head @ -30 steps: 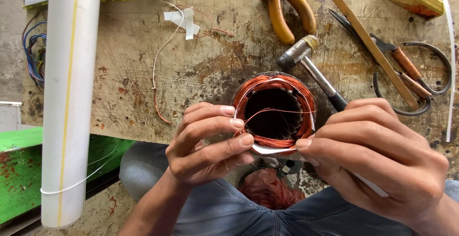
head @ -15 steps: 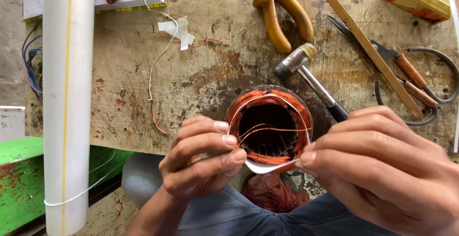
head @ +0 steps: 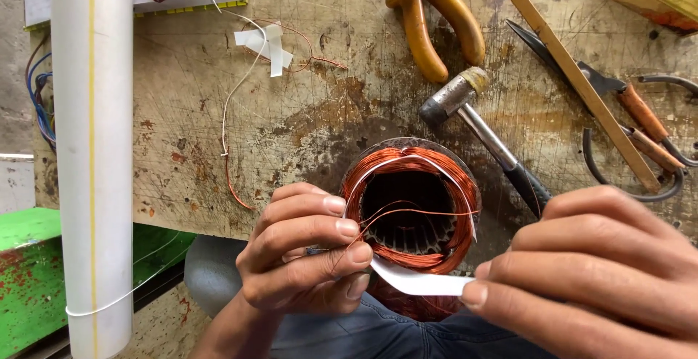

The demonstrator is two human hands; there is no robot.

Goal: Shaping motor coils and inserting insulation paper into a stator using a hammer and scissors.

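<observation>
2 hands at a copper-wound round motor stator [head: 411, 210], near the workbench's [head: 182, 112] front edge.
Left hand [head: 302, 253] and right hand [head: 589, 272] pinch a thin white paper strip [head: 418, 282]: light, limp, likely tearable, best held by its ends.

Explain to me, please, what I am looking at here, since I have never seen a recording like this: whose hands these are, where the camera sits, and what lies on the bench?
The camera sits on the person's head and looks down at their own bare hands. The left hand and right hand together hold a white paper strip at the edge of a copper wire coil, a round winding with a dark hollow middle. On the worn wooden bench lie a hammer, yellow-handled pliers, scissors, a wooden stick and a white tube.
</observation>
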